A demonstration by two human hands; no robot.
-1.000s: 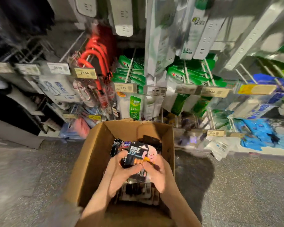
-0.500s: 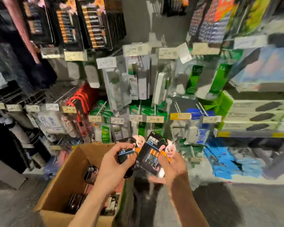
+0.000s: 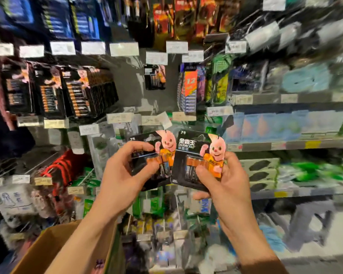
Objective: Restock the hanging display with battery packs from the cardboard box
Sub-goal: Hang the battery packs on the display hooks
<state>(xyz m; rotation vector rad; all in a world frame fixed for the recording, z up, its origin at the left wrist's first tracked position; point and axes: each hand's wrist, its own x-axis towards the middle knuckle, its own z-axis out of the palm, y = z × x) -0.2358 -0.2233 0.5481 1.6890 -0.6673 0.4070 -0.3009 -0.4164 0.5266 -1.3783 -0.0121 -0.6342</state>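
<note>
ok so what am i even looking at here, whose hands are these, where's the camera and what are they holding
There is no machine here. These are a person's two bare hands, filmed by a wide-angle camera worn on the head and looking forward and down. That is why the arms come in from the bottom edge.

The left hand grips a black Duracell battery pack with a pink bunny on the card. The right hand grips a second pack of the same kind, which overlaps the first one's edge.

Behind them is a shop display. Similar hanging packs fill rows at upper left, with price tags below them. The corner of a cardboard box shows at lower left.
</note>
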